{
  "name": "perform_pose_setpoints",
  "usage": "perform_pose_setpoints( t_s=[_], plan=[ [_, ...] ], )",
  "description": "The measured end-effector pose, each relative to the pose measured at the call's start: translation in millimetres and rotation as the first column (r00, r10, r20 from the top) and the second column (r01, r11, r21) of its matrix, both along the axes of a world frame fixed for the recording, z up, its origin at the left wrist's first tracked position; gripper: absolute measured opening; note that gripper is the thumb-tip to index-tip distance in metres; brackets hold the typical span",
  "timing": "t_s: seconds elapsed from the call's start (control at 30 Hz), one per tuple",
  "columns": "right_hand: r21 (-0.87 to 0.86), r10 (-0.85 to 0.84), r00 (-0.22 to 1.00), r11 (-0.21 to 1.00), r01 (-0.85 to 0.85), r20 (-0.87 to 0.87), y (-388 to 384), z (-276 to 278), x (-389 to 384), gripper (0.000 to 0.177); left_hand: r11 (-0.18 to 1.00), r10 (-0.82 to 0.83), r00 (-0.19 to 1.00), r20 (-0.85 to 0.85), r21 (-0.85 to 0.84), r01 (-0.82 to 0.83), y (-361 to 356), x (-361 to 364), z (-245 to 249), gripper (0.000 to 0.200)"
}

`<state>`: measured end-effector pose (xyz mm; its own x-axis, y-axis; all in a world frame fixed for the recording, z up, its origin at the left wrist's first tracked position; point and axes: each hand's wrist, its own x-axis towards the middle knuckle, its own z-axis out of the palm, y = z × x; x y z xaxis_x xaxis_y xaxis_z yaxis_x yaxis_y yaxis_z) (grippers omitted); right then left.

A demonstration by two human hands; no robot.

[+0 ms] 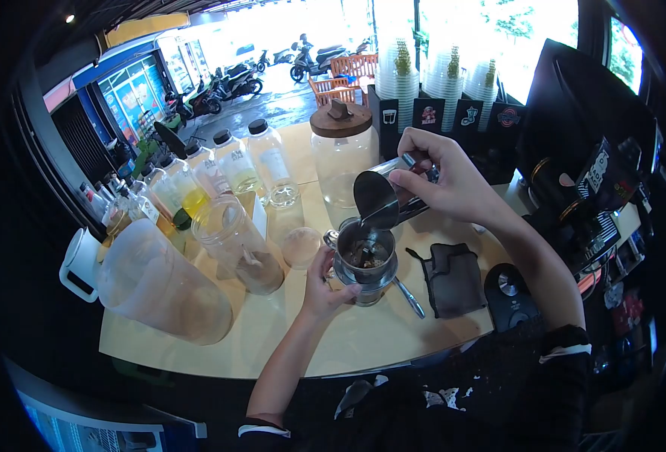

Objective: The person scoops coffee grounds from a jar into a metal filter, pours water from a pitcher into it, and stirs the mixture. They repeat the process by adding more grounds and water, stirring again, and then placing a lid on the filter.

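Note:
My right hand (442, 177) is closed round the handle of a metal pitcher (377, 197), which is tilted with its lip over a metal coffee dripper (388, 273). A thin stream seems to run from the lip. Dark, wet-looking coffee grounds (377, 263) show inside the dripper. It sits on a vessel that is largely hidden below it. My left hand (324, 290) is wrapped round the near left side of the dripper and that vessel. Close by on the right, a spoon handle (410, 299) sticks out along the table.
A dark folded cloth (456, 280) and a black scale-like device (511, 294) lie right. Left stand a big plastic pitcher (163, 290), an open jar (235, 248) and several bottles (273, 166). Behind are a wood-lidded jar (342, 162) and stacked plastic cups (444, 83).

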<state>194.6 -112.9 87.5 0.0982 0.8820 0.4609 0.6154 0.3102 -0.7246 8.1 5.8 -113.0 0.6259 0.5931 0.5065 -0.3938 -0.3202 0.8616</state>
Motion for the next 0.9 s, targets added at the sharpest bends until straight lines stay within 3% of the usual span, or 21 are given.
perform_pose_setpoints(
  t_s=[0.3, 0.47, 0.6, 0.77, 0.9],
  plan=[
    [0.092, -0.031, 0.993, 0.996, 0.020, 0.117, -4.1, 2.0, 7.8, 0.016, 1.000, 0.002, 1.000, 0.001, 0.017, -0.002, -0.6, -0.1, 1.7, 0.079],
    [0.056, 0.009, 1.000, 0.998, -0.009, -0.002, -8.1, 2.3, 5.5, 0.016, 1.000, 0.001, 1.000, 0.003, 0.025, -0.002, 1.3, 0.5, -1.4, 0.080],
    [0.063, -0.016, 0.996, 0.998, 0.011, 0.087, -8.6, 3.6, 4.0, 0.016, 1.000, -0.018, 1.000, -0.003, -0.004, 0.018, 1.1, 0.4, -1.5, 0.080],
    [0.011, 0.025, 0.999, 1.000, -0.025, -0.046, -6.5, 5.3, -6.7, 0.019, 1.000, -0.003, 1.000, 0.003, 0.007, 0.003, 0.5, 0.7, -0.7, 0.080],
    [0.023, 0.031, 0.999, 0.999, -0.031, -0.032, -2.9, 4.4, -9.9, 0.018, 1.000, -0.007, 1.000, 0.002, 0.015, 0.007, 0.2, 0.6, 0.9, 0.081]
  ],
)
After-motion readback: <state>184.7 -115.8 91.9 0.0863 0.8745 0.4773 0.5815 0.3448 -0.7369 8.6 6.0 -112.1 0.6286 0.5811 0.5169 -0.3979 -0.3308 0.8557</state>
